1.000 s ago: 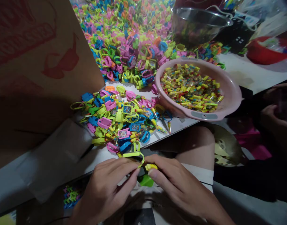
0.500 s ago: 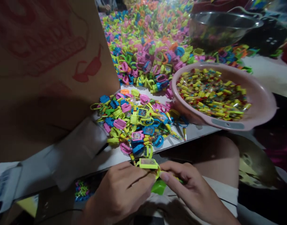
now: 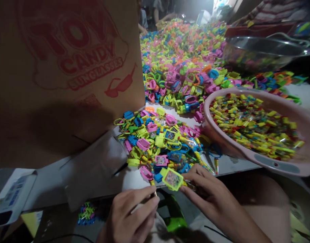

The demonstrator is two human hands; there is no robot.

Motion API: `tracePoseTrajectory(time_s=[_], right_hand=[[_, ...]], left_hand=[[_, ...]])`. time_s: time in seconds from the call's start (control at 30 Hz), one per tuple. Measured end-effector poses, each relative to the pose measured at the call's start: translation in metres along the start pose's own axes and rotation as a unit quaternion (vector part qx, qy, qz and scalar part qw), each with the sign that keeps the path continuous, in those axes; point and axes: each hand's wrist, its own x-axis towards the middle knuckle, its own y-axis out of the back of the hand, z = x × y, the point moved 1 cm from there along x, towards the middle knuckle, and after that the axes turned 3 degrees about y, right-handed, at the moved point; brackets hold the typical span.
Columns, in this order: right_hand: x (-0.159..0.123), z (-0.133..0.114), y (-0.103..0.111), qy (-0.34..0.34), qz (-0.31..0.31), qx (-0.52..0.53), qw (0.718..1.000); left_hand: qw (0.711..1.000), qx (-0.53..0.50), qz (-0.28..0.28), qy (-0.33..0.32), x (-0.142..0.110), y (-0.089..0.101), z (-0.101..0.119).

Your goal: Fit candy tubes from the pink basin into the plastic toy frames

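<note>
A yellow-green toy watch (image 3: 172,179) with a printed picture on its face is pinched by its strap end between the thumb and fingers of my right hand (image 3: 207,192). Lower left, my left hand (image 3: 134,212) has thumb and fingertips drawn together; what is between them, if anything, is hard to make out. The end of a small candy tube (image 3: 152,182) shows right beside those fingertips, below a pink toy watch (image 3: 146,172). Just beyond both hands lies a pile of colourful toy watches (image 3: 144,144), some with yellow candy tubes.
On the right stands a pink basin (image 3: 246,148) of small yellow tubes. A large cardboard box (image 3: 94,111) rises at left. Behind is a big heap of toy watch parts (image 3: 185,60), with a clear bowl (image 3: 266,50) beside it. Other people's arms (image 3: 167,17) show at the back.
My hands have come apart. The yellow-green watch, earlier between both hands, is now in my right hand with its face towards me. The view has shifted left and up.
</note>
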Motion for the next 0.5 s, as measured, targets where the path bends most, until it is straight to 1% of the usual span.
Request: tracePoseTrajectory(time_s=[0.07, 0.1, 0.2, 0.27, 0.33, 0.4, 0.5], right_hand=[[0.016, 0.0, 0.001, -0.005, 0.017, -0.058, 0.998], [0.026, -0.002, -0.001, -0.01, 0.021, -0.086, 0.996], [0.061, -0.015, -0.013, -0.009, 0.031, -0.192, 0.981], [0.086, -0.024, -0.025, 0.014, 0.037, -0.276, 0.96], [0.106, -0.029, -0.035, 0.031, 0.028, -0.348, 0.937], [0.119, -0.029, -0.043, 0.036, 0.014, -0.394, 0.919], [0.125, -0.026, -0.051, 0.043, 0.006, -0.411, 0.91]], left_hand=[[0.997, 0.012, 0.042, 0.063, -0.011, -0.011, -0.009], [0.994, 0.019, 0.05, 0.095, -0.015, -0.018, -0.014], [0.979, 0.033, 0.055, 0.191, -0.024, -0.039, -0.029], [0.968, 0.032, 0.061, 0.242, -0.025, -0.05, -0.035], [0.961, 0.021, 0.071, 0.266, -0.023, -0.055, -0.038], [0.959, 0.007, 0.084, 0.271, -0.02, -0.055, -0.039], [0.951, -0.016, 0.123, 0.283, -0.014, -0.05, -0.042]])
